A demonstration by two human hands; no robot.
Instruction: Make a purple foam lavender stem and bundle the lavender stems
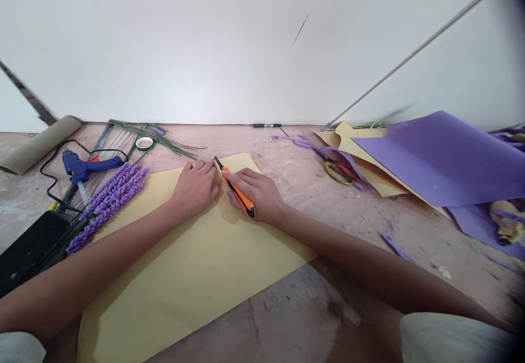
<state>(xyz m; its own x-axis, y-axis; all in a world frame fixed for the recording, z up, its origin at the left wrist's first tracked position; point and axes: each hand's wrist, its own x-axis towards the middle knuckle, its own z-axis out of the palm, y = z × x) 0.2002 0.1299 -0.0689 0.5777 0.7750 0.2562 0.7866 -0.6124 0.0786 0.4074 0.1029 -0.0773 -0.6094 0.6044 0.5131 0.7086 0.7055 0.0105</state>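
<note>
A large yellow sheet lies on the worn table in front of me. My right hand is closed round an orange utility knife, its blade tip resting near the sheet's far edge. My left hand lies palm down on the sheet just left of the knife, fingers together and pressing flat.
Left of the sheet lie purple lavender-like stems, a blue glue gun with black cord, green wires and a tape roll, a black device. On the right: scissors, purple and yellow sheets. A pen lies by the wall.
</note>
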